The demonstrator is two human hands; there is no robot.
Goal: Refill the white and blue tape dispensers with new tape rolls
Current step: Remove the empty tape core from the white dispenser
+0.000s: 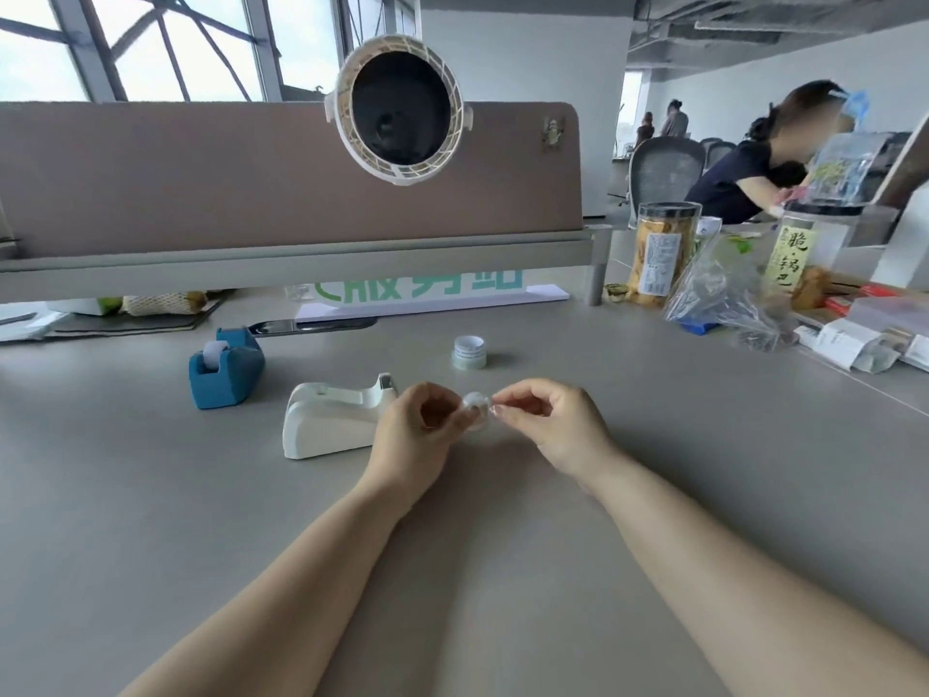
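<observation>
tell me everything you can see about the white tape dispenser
The white tape dispenser looks like smooth, glossy plastic, with a wedge-shaped body, rounded top and a raised arm ending in a small greyish cutter at its right tip. No tape roll shows in it. It stands upright on the grey desk, near and right of the blue dispenser. The left hand overlaps its right end; contact cannot be told.

Two tape dispensers stand left of the tabletop's (502, 570) middle. One dispenser (226, 367) sits nearer the far edge and holds a roll. The other dispenser (332, 417) lies just right of it, nearer the near edge. A loose tape roll (469, 352) stands behind the hands, towards the far edge. Left hand (417, 425) and right hand (548, 420) meet over the middle with a small roll (476, 405) between them. Jars (663, 254) and a bag (724, 289) crowd the far right corner.
</observation>
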